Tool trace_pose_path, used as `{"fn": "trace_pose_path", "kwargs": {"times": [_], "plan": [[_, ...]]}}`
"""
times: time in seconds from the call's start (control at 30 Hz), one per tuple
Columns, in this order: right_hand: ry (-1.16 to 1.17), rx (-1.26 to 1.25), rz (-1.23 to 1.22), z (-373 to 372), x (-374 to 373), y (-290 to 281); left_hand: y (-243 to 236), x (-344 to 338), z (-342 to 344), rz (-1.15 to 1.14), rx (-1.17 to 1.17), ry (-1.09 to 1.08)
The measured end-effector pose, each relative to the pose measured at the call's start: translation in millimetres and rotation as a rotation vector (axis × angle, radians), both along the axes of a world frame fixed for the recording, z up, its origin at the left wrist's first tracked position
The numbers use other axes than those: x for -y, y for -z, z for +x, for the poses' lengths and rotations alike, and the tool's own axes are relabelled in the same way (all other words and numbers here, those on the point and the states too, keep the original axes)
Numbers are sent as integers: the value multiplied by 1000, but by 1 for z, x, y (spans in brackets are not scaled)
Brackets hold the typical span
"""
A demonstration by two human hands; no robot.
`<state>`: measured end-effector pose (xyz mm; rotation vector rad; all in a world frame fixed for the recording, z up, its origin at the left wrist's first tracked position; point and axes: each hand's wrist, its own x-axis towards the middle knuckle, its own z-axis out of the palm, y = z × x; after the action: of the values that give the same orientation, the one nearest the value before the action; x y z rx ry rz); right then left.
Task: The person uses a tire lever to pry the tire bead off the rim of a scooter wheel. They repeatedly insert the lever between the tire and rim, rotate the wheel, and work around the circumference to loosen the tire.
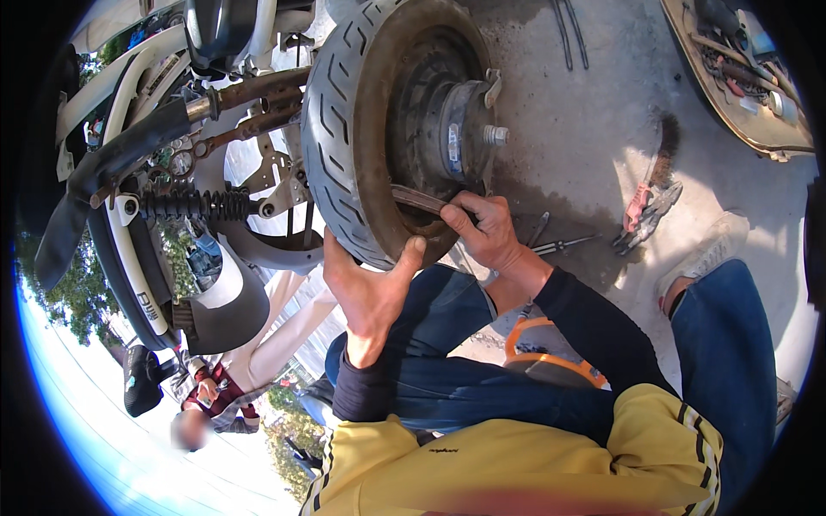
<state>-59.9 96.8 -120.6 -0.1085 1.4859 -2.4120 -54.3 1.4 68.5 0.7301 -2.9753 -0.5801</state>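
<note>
A scooter wheel stands in front of me, its black tyre [337,146] showing grooved tread on the left and a brown, dusty sidewall. Inside it sits the dark hub [452,129], with a threaded axle end [496,135] sticking out to the right. My left hand [370,297] grips the tyre's lower edge, thumb on the sidewall and fingers hidden behind the tread. In my right hand [489,228] is a flat metal tyre lever [417,199], pinched near its right end. The lever's far end meets the inside of the tyre beside the hub; its tip is hidden.
The scooter's shock absorber [198,205] and black handlebar-like tube [129,150] are on the left. A red-handled brush [658,163] lies on the concrete at right, near a tool tray [723,95]. Loose tools [564,245] lie behind my right wrist. Another person [219,387] stands lower left.
</note>
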Motion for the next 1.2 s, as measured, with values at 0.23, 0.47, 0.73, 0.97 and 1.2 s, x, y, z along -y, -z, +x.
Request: {"fn": "trace_pose_path", "kwargs": {"times": [0.23, 0.47, 0.73, 0.97, 1.2], "plan": [[-115, -67, 128, -23, -30, -19, -1, -5, -3, -1, -13, 2], [-589, -18, 197, -46, -116, -105, 2, -3, -6, -56, -41, 4], [-375, 1125, -911, 9, -95, -203, -5, 8, -11, -33, -141, 54], [-161, 1048, -924, 22, -62, -232, -19, -2, -39, -115, 9, -27], [-86, 1068, -878, 37, -41, -243, -2, 21, -26, -82, -84, -12]]}}
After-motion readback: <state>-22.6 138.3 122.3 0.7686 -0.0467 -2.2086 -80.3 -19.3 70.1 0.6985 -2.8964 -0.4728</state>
